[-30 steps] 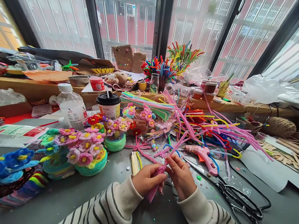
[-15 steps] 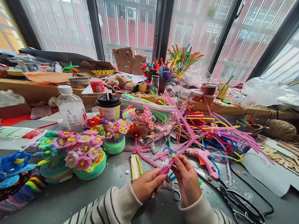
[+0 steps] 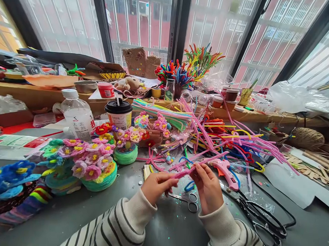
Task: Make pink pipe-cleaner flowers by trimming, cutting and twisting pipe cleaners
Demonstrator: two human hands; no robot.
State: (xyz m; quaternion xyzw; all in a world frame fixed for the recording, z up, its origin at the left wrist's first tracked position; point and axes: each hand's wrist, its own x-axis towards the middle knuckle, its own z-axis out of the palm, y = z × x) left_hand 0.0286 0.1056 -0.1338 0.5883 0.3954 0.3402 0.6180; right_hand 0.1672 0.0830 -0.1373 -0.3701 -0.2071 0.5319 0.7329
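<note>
A pink pipe cleaner (image 3: 184, 172) stretches between my two hands over the grey table. My left hand (image 3: 157, 185) pinches its lower left end, where it looks thicker or doubled. Further up, my right hand (image 3: 207, 185) grips it between thumb and fingers, and a free length sticks out to the upper right. Small silver scissors (image 3: 189, 201) lie on the table just below and between the hands. A blue pipe cleaner loop (image 3: 189, 186) rests behind them. Close to my right hand lies a pink glue gun (image 3: 228, 175).
Pipe-cleaner flower pots (image 3: 98, 182) crowd the left, near a plastic bottle (image 3: 77, 116) and a lidded cup (image 3: 119, 114). Large black-handled scissors (image 3: 267, 222) lie at right. Loose pink pipe cleaners (image 3: 263, 144) are heaped behind, with wooden sticks (image 3: 309, 167) further right.
My hands have moved slightly apart, my left hand going left and up. The pink pipe cleaner now lies straighter between them, and the small scissors show more fully.
</note>
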